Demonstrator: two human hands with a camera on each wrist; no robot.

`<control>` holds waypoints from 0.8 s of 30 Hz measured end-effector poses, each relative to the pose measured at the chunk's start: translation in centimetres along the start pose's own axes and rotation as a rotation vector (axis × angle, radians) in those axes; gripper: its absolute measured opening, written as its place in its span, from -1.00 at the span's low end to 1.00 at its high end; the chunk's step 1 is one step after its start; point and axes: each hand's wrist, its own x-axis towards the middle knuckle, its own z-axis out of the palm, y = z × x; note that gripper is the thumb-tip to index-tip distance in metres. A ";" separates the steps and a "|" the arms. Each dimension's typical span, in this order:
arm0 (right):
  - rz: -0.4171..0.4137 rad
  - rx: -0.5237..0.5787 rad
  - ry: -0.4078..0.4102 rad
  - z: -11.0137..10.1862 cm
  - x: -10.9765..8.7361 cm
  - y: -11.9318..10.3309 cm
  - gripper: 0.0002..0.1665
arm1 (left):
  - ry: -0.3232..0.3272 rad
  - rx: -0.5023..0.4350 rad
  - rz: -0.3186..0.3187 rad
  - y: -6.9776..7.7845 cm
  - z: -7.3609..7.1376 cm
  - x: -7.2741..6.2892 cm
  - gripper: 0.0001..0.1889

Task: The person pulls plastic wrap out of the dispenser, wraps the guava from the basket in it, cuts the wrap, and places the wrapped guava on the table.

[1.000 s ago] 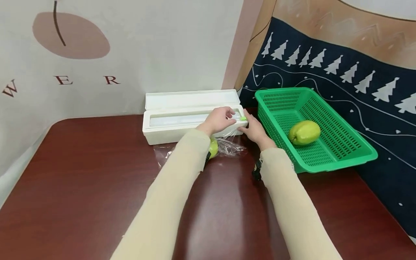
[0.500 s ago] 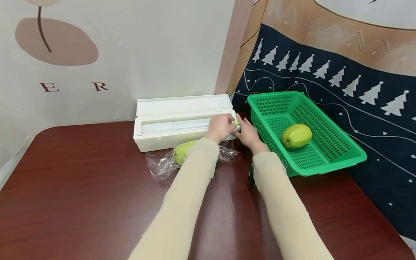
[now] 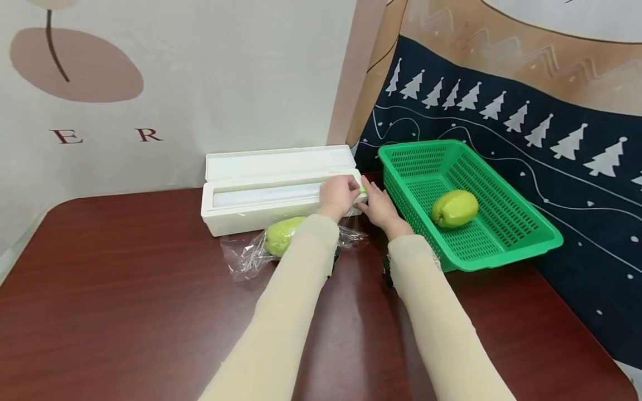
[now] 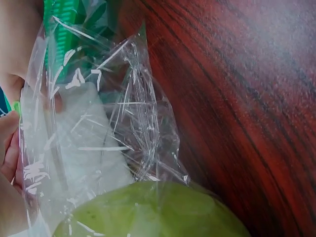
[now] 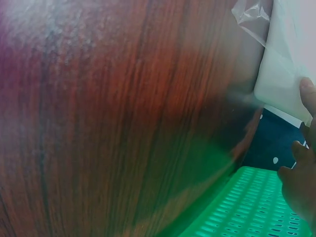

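A white cling film box [image 3: 251, 214] stands at the table's back with its lid raised. My left hand [image 3: 337, 196] has curled fingers at the box's right end, pinching a small green slider [image 4: 17, 107]. My right hand [image 3: 379, 210] holds the same end, its thumb [image 5: 308, 94] on the front wall and its fingers extended along the end. Clear cling film [image 4: 143, 118] hangs from the box front. It covers an oval yellow-green fruit [image 3: 281, 236] on the table before the box, partly hidden by my left sleeve in the head view.
A green plastic basket [image 3: 506, 259] stands close to the right of the box and my right hand. Another yellow-green fruit [image 3: 454, 209] lies in it. The dark red wooden table [image 3: 150, 312] reaches a wall behind the box.
My left fingers, loosely raised above the box before, have come down to the green slider. The left forearm has shifted right, uncovering more of the wrapped fruit. The head view has turned slightly.
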 end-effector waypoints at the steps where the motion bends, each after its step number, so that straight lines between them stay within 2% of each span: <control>1: -0.001 -0.002 0.004 0.0 0.0 0.0 -0.13 | -0.001 -0.001 0.002 0.0 0.0 0.0 -0.84; 12: -0.020 -0.028 0.024 0.3 -0.3 0.3 -0.12 | 0.012 -0.007 0.053 -0.7 0.0 -0.1 -0.85; 19: -0.056 -0.112 0.028 0.3 -0.2 0.4 -0.14 | 0.005 -0.011 0.088 -1.1 -0.3 -0.1 -0.82; 24: -0.039 -0.096 0.007 0.3 0.0 0.5 -0.14 | -0.005 -0.002 0.104 -1.2 -0.5 -0.2 -0.80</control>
